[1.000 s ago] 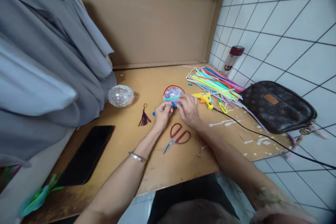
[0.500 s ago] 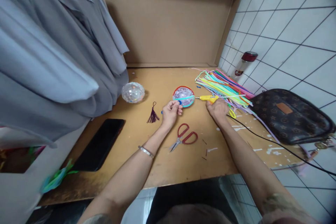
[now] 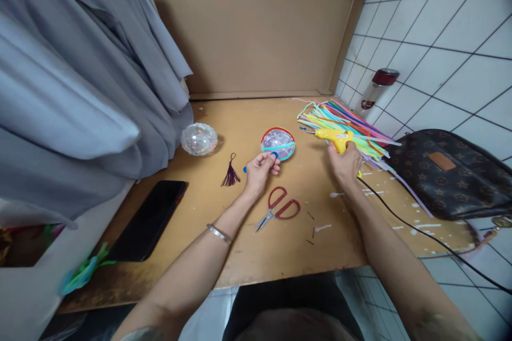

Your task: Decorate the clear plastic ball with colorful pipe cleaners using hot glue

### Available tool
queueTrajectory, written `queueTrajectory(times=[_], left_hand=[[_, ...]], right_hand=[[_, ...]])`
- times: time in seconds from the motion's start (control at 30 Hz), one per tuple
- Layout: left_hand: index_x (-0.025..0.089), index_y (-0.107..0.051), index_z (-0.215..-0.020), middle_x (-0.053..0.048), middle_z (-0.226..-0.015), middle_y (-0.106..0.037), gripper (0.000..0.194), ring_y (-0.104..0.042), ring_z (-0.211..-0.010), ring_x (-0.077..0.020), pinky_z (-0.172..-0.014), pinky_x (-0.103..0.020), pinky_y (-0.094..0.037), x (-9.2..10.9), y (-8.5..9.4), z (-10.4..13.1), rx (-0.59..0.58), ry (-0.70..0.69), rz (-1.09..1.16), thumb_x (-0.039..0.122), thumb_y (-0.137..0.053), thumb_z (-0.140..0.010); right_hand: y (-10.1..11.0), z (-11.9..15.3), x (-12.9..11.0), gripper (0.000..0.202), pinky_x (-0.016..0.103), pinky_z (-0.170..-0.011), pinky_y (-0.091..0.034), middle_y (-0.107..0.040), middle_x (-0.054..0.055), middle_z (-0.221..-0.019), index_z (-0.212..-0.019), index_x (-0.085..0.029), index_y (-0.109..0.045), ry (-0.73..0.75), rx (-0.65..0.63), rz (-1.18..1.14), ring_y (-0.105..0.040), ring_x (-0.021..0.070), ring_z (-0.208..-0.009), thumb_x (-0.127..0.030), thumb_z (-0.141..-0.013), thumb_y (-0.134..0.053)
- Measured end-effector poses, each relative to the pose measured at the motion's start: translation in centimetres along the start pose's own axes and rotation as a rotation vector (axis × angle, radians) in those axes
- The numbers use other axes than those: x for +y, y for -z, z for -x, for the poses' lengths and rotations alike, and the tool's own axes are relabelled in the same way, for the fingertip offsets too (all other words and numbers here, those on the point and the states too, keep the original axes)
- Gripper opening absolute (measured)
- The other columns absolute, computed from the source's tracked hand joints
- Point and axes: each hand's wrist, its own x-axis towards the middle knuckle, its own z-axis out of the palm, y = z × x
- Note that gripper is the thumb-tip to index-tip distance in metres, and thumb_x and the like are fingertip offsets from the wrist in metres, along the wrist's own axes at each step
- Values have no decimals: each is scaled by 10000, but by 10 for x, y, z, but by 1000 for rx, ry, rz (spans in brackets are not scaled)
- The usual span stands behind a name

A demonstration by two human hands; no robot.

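My left hand (image 3: 262, 170) is closed round the blue handle of a small round hand fan (image 3: 279, 138). Its rim is red above and turquoise below, with a turquoise strip across the speckled, see-through face. Most of the handle is hidden in my fist. In my right hand (image 3: 344, 161) is a yellow glue gun (image 3: 333, 136), a clear glue stick poking out of its back. The nozzle points left toward the fan, apart from it. Red-handled scissors (image 3: 279, 208) lie open below my left hand. A dark purple tassel (image 3: 231, 173) rests left of it.
A clear faceted ball (image 3: 199, 139) and a black phone (image 3: 150, 218) are on the left. Colourful pipe cleaners (image 3: 340, 117) lie behind the glue gun. A brown bag (image 3: 448, 181) and a bottle (image 3: 376, 93) stand right, and a black cord (image 3: 404, 214) trails rightward.
My right hand has drawn the glue gun back to the right, away from the fan's rim, and tilted it up. My left hand keeps its hold on the fan.
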Motion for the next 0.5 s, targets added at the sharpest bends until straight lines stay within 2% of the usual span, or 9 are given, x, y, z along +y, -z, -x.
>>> queueTrajectory(times=[0.13, 0.2, 0.33, 0.5], left_hand=[[145, -640, -742, -13, -656, -694, 479, -582, -496, -70, -469, -184, -447, 0, 1, -1, 19, 10, 18, 521, -883, -572], [145, -634, -717, -5, -628, -680, 489, -566, -478, -66, -459, -183, -435, 0, 1, -2, 29, 9, 23, 530, -891, -560], [142, -642, -702, -1, -615, -673, 481, -558, -475, -64, -460, -184, -434, 0, 2, -3, 47, 3, 31, 528, -892, -561], [141, -651, -741, -18, -693, -703, 446, -591, -521, -68, -496, -190, -462, -3, 1, -3, 34, -11, 50, 489, -887, -592]], right_hand=[[7, 14, -11, 562, 387, -686, -446, -729, 177, -883, -1028, -133, -664, 130, 5, -86, -641, 336, -808, -610, -738, -598], [6, 23, -15, 561, 383, -680, -452, -724, 153, -852, -1033, -143, -659, 224, 12, -115, -641, 324, -784, -605, -716, -622], [-2, 35, -16, 454, 380, -677, -467, -711, 136, -814, -1017, -147, -658, 382, 78, -118, -652, 304, -761, -518, -768, -577], [-12, 35, -8, 389, 383, -702, -493, -718, 146, -854, -1030, -149, -644, 497, 153, -93, -670, 304, -806, -459, -806, -567]])
